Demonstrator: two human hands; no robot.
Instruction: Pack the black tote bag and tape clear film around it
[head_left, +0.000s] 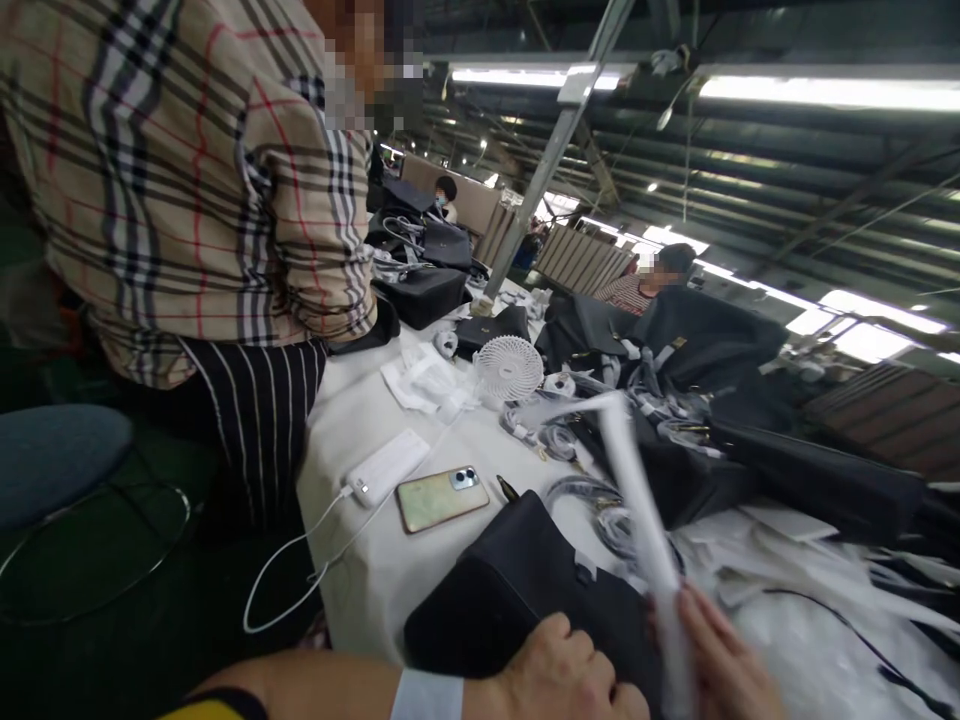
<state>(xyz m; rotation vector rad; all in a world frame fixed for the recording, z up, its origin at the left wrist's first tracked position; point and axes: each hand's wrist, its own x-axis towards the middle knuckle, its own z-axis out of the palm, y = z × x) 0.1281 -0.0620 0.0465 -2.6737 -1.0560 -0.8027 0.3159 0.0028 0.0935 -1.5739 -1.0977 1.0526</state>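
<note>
A black handbag [499, 585] lies at the table's near edge. My left hand [570, 670], with a pale band at the wrist, is closed over its near side; the fingertips are hidden. In my right hand [724, 645] is a long white strip [637, 490], pinched near its lower end. The strip stands up and bends over at the top; it looks like folded paper or thin foam, though blur hides which. Beyond the bag are a phone [442, 498] in a greenish case and wrapped straps [600, 505].
A white power bank [390, 465] with a looping cable and a small white fan [508, 368] sit on the white-covered table [345, 570]. Black bags [712, 350] and plastic wrapping [810, 640] pile up rightward. A co-worker in a checked shirt [180, 180] stands left, near a round stool [60, 460].
</note>
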